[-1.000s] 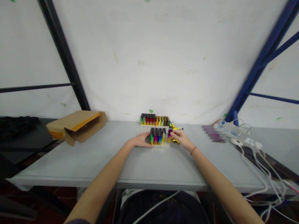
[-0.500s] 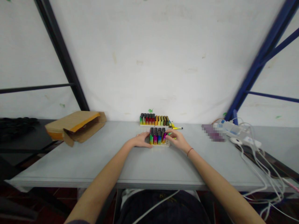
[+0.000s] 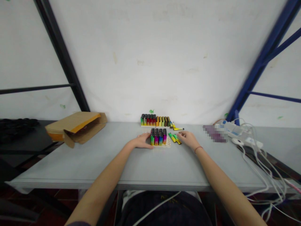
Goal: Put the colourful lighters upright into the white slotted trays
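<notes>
Lighters with black tops and rainbow-coloured bodies stand upright in rows in a pale tray (image 3: pixel 168 145). Several small holes show at its right end. My left hand (image 3: pixel 141 141) holds the tray's left end, thumb at the front corner and fingers towards the back. My right hand (image 3: pixel 188 138) is to the right of the tray, fingers bent and slightly apart, with nothing visible in them. Loose green-and-yellow lighters (image 3: pixel 175 138) lie on the table between the tray and my right hand, close to its fingertips.
Behind stands another row of lighters (image 3: pixel 148 120), with yellow lighters (image 3: pixel 178 128) lying at its right. An opened cardboard box (image 3: pixel 75 124) is at the left. White cables and a power strip (image 3: pixel 237 131) lie at the right, beside a pixelated purple item (image 3: pixel 215 133).
My right hand has let go of a purple-and-orange lighter, which now stands upright in the tray, and has moved right towards the loose lighters. My left hand stays in place.
</notes>
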A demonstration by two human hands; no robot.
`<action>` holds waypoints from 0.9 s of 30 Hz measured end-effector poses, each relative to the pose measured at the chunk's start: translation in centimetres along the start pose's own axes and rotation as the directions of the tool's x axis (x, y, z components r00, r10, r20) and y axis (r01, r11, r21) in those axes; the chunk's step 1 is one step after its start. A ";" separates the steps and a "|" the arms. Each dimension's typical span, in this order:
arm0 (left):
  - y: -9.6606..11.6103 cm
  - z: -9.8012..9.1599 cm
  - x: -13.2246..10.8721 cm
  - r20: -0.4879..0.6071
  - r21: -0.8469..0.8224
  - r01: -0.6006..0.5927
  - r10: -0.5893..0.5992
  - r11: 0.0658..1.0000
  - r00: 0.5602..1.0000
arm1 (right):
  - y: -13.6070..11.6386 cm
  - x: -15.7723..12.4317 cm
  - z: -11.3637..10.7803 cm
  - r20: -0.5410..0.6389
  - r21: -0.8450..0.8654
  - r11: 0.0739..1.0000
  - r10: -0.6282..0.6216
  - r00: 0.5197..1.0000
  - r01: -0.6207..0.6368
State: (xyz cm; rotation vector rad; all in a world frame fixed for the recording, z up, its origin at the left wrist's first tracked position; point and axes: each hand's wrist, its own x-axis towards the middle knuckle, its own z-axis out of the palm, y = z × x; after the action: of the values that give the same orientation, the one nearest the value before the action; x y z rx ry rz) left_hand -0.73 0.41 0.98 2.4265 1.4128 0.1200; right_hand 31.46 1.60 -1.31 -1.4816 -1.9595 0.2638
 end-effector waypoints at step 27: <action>-0.1 0.0 0.0 -0.015 -0.023 -0.011 0.011 1.000 1.000 | -0.9 0.1 1.6 -0.031 -0.137 0.986 0.094 0.995 -0.097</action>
State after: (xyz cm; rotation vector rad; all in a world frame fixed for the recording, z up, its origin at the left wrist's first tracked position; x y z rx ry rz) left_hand -0.78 0.47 0.94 2.4200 1.3971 0.1561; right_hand 29.77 1.74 -2.07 -1.6626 -1.9233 0.1535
